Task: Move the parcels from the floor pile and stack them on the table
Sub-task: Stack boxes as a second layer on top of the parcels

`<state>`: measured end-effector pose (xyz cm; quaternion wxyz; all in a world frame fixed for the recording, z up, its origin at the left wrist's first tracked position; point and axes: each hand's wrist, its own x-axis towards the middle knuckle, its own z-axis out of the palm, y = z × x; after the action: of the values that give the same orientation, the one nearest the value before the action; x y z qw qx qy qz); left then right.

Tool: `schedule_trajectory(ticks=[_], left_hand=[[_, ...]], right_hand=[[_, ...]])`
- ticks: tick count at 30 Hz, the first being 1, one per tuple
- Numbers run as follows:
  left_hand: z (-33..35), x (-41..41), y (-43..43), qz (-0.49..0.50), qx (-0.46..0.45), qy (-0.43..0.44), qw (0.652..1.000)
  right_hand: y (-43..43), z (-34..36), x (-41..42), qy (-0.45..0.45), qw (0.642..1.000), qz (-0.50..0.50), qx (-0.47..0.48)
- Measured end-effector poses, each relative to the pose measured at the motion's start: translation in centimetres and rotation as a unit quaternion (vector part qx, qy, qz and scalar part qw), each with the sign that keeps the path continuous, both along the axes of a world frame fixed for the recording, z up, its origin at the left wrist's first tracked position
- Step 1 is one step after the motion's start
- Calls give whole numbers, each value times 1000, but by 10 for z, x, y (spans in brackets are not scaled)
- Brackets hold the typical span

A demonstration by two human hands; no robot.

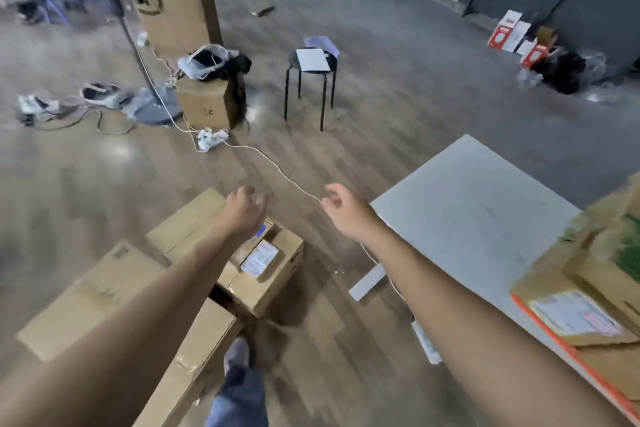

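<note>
Brown floor parcels [270, 274] are lying clustered left of the white table [467, 211]; labelled parcels [575, 319] are sitting stacked on its near end.

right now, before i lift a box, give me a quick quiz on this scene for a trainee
1. True or false: the left hand and the right hand both hold nothing.
2. What stands beyond the hands? A a black stool B a ladder C a trolley
3. Fill in: the labelled parcel at the far right lies on the ___.
Key: 1 true; 2 A; 3 table
</note>
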<state>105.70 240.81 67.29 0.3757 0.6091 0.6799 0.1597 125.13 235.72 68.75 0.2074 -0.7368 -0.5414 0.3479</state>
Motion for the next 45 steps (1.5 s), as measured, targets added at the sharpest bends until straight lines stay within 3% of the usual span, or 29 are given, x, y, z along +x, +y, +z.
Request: schedule_trajectory(ticks=[7,13,17,26,31,37,45], left_hand=[[-75,-104,90,59,-98,-8,993],[-157,-147,135,118,-181,-17,976],[-232,-153,160,143,-244,-35,959],[-413,-131,193,179,-294,-50,938],[-466,-124,193,240,-346,-76,904],[-439,-116,200,300,-325,-134,887],[-293,-113,233,274,-225,-135,925]], right_hand=[[120,-76,-102,-8,996,35,-86],[179,-165,-132,-35,985,55,-158],[220,-244,-133,-55,977,84,-186],[297,-433,-113,-133,959,148,-204],[308,-496,-106,-139,948,135,-251],[311,-469,-103,-26,968,70,-241],[310,-299,-74,99,975,-60,-188]])
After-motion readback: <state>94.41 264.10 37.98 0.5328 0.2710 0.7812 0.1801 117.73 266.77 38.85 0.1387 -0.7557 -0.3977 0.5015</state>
